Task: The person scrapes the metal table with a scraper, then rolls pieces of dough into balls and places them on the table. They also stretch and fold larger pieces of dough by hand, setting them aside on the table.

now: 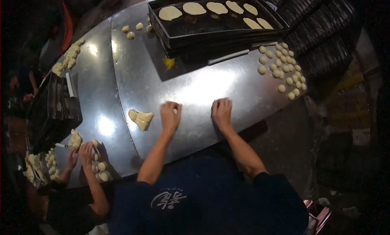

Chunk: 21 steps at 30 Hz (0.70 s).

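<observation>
My left hand (170,116) is curled low over the metal table, and a pale bit of dough ball (175,111) shows between its fingers. To the right, my right hand (222,114) also has its fingers curled down at the tabletop; whatever is under them is hidden. A torn lump of dough (141,119) lies on the metal left of my left hand. Many small dough balls (280,64) are grouped at the table's right end, well beyond my right hand.
A stack of dark trays (219,36) stands at the back, with flat dough rounds (194,8) in the top one. In front lies a rolling pin (228,57). At lower left, a co-worker's hands (84,154) are beside more dough balls (102,166) and another tray stack (61,105).
</observation>
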Tool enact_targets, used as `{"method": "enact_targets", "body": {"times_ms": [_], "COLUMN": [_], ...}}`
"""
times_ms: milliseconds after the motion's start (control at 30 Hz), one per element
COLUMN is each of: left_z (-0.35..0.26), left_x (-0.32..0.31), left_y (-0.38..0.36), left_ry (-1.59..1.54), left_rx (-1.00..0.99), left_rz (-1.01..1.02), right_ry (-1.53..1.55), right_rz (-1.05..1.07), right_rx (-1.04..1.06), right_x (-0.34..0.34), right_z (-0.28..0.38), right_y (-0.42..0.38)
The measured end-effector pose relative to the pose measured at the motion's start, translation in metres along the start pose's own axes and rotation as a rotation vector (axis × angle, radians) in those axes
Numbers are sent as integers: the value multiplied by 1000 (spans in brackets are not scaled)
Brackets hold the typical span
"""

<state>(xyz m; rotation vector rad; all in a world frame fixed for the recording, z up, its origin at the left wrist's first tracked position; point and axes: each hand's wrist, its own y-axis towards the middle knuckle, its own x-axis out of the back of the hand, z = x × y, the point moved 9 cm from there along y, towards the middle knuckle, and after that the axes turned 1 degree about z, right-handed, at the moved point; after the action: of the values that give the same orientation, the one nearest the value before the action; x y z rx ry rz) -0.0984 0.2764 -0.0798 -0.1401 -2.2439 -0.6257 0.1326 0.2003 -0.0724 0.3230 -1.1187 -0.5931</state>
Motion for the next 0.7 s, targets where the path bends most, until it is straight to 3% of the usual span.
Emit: {"method": "enact_targets", "body": {"times_ms": [67, 133, 200, 233, 267, 300, 367, 433, 500, 567, 600, 667, 700], "left_z": [-21, -11, 3, 17, 24, 21, 13, 4, -19, 22, 19, 35, 6], "left_x": [-20, 1, 10, 14, 16, 12, -9, -28, 2, 23, 24, 26, 23], "left_y": [-28, -50, -39, -22, -9, 4, -6, -42, -63, -65, -47, -21, 19], "left_ry": [-172, -176, -185, -21, 144, 84, 1, -56, -32, -197, -185, -589, -563], "left_rx": [-85, -189, -283, -195, -106, -12, 114, 105, -9, 304, 278, 603, 491], "left_rz": [140, 159, 197, 144, 88, 40, -20, 85, -21, -112, -112, -392, -363], "right_ry": [41, 69, -129, -76, -182, -286, -17, 14, -6, 15, 25, -103, -94], "right_rz": [27, 59, 22, 33, 1, -40, 139, 135, 91, 44, 19, 23, -2], "right_rx": [79, 151, 281, 115, 168, 228, 1, 154, 359, 15, 4, -35, -48], "right_x": [14, 25, 44, 37, 34, 28, 4, 19, 40, 59, 59, 54, 51], "right_z": [14, 4, -15, -44, -40, -28, -31, -14, -44, -104, -111, -126, -126], "right_y": [-35, -32, -22, -7, 6, 16, 2, -31, -48, -20, -8, 21, 28]}}
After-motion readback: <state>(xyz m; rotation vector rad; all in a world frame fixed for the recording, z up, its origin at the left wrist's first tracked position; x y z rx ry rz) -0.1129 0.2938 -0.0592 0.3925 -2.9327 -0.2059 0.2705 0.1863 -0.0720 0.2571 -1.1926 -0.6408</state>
